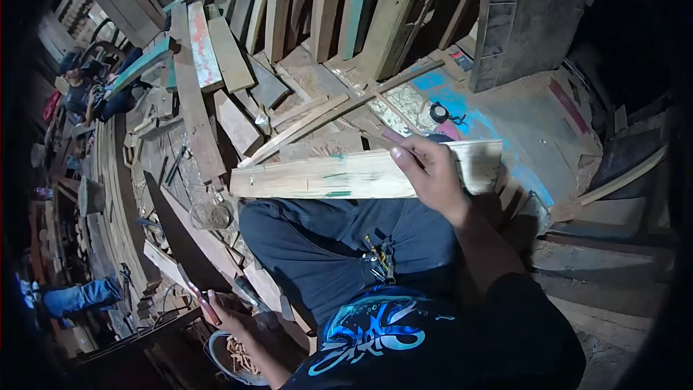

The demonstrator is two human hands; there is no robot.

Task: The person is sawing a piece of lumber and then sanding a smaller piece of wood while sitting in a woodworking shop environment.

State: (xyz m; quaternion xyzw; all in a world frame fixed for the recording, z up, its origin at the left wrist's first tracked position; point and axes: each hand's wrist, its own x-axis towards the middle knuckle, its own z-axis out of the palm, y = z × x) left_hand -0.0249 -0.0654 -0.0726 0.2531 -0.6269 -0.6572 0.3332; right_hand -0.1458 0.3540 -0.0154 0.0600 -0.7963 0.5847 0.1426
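A pale wooden board [310,177] with green paint smears lies crosswise in front of me, above my folded legs in dark trousers. My right hand [433,173] grips it toward its right end, with fingers bent over the far edge. Low on the left, my left hand [225,318] is closed round the reddish handle of a handsaw [173,227]. The dark blade of the saw points up and away to the left, apart from the board.
Several upright planks [328,7] lean at the back. Loose timber and offcuts litter the floor, with a black round object [438,112] beyond the board. A bucket [216,352] with wood scraps stands near my left forearm. Another person [79,90] sits far left.
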